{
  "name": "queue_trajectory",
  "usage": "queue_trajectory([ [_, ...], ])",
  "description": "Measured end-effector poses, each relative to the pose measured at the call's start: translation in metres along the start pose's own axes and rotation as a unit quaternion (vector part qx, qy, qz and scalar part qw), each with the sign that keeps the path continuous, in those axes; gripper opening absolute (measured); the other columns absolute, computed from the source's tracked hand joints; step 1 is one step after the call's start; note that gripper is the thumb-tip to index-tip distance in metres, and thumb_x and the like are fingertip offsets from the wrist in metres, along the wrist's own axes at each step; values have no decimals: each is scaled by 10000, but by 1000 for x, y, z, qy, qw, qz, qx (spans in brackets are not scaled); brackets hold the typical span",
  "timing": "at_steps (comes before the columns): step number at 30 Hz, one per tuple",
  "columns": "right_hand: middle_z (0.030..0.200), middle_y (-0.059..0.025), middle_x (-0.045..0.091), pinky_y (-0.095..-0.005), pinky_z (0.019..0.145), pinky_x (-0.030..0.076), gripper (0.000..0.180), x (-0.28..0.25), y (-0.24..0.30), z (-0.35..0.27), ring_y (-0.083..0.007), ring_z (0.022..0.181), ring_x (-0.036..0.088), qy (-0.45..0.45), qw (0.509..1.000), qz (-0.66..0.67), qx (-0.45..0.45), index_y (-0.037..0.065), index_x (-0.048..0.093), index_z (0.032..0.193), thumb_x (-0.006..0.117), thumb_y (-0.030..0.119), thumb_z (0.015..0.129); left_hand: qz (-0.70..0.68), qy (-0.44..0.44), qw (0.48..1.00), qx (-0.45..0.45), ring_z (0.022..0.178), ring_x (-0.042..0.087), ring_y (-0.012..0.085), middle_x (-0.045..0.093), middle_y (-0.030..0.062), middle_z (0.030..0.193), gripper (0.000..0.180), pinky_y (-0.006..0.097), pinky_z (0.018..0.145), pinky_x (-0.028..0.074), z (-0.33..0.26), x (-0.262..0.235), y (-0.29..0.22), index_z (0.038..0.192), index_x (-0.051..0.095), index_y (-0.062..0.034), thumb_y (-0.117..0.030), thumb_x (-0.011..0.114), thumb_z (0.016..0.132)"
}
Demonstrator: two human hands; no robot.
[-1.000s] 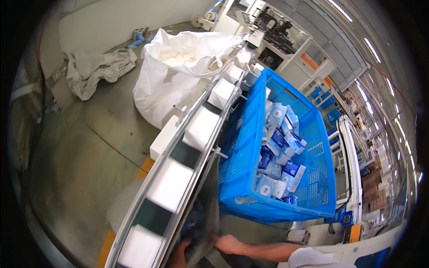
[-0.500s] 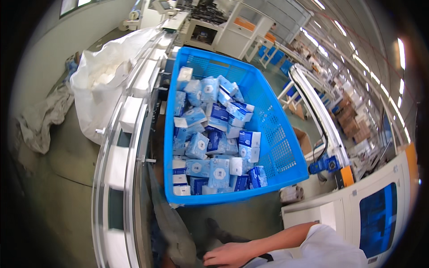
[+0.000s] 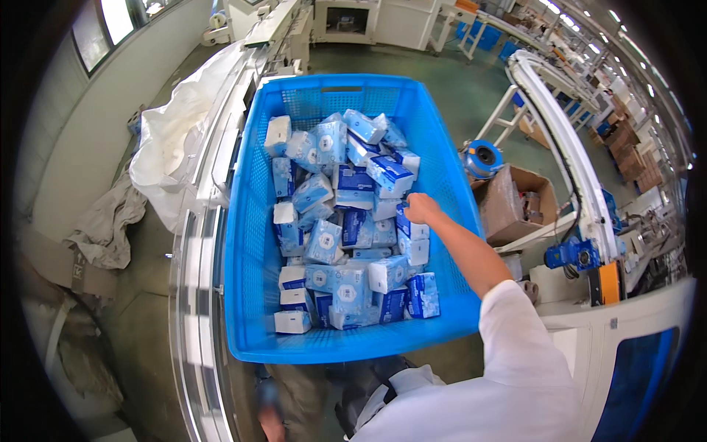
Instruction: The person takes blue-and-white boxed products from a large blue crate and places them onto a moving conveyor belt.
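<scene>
A large blue plastic basket holds a heap of soft tissue packs in light blue, dark blue and white. My right hand reaches into the basket's right side, its fingers curled over the top of one tissue pack. Other packs lie close around it, such as a light-blue one just in front. Low in the view, by my legs and in front of the basket, my left hand shows only in part. Motion smears it, so its fingers cannot be made out.
Along the basket's left runs a metal-railed conveyor carrying white blocks. Beyond it stands a big white sack. To the right are a cardboard box, a curved white machine arm with a blue motor, and a white cabinet.
My right hand has gone from beside my body up and forward onto a tissue pack in the basket. The view has shifted, and the left hand now shows at the bottom.
</scene>
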State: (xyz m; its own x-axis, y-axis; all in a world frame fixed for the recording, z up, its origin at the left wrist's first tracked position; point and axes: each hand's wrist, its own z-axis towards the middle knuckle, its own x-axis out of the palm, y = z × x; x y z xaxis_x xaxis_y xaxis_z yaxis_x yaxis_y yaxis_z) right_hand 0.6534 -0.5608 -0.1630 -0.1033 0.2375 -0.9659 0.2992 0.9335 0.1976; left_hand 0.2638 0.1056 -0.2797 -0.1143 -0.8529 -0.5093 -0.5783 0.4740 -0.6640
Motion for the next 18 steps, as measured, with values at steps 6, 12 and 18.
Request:
queue_trajectory([
  [6,1116,-266,615,-407,897,482,562,161,38,56,-368,1034,610,130,956,218,149,-52,619,1055,724,344,670,-184,-105,967,-140,901,558,141,605,73,1089,325,275,750,484,-125,27,-123,1217,565,-4,-198,545,958],
  [12,1241,-248,490,-458,970,429,912,230,112,59,-415,1151,496,41,891,270,362,-23,361,1271,792,449,621,-236,-165,920,-265,941,597,214,594,81,1123,325,326,766,515,-180,66,-113,1262,509,-26,-160,528,967],
  [18,1295,-249,492,-463,977,424,1056,214,110,64,-388,1160,522,38,874,310,372,-22,253,1378,835,385,597,-235,-197,916,-260,940,599,217,591,99,1118,331,337,811,533,-177,56,-98,1274,493,2,-124,514,969],
])
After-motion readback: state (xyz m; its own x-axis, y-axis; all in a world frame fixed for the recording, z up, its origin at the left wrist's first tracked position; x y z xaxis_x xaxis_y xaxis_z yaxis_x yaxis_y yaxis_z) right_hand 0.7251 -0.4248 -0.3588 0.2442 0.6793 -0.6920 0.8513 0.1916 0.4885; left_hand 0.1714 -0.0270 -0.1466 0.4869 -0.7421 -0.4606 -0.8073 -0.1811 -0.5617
